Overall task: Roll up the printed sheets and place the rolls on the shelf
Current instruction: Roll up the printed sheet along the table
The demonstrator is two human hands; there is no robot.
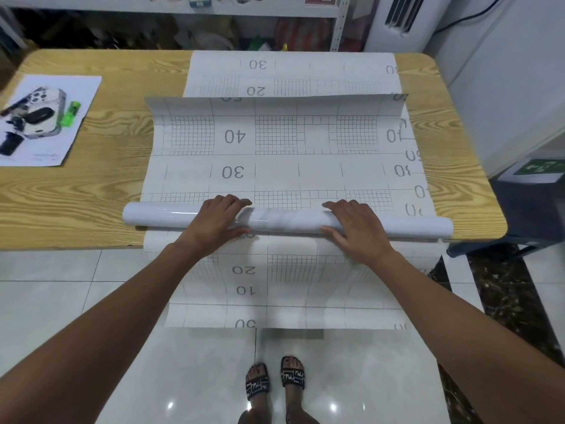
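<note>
A partly rolled white sheet forms a long roll (pixel 287 220) lying across the near edge of the wooden table (pixel 91 194). My left hand (pixel 218 220) and my right hand (pixel 356 228) both grip the roll, fingers over its top and thumbs on its near side. Beyond the roll, the unrolled part of this sheet (pixel 275 142) shows a printed grid and numbers, and its far edge curls upward. A second gridded sheet (pixel 290 289) lies under the roll and hangs off the table toward my feet. A third sheet (pixel 290 71) lies flat at the table's far side.
A white paper (pixel 46 117) with small gadgets and a green lighter (pixel 71 113) sits at the table's left. The shelf (pixel 183 10) stands behind the table, stocked with goods. A white appliance (pixel 397 19) and a dark box (pixel 538 169) stand at the right. The floor is tiled.
</note>
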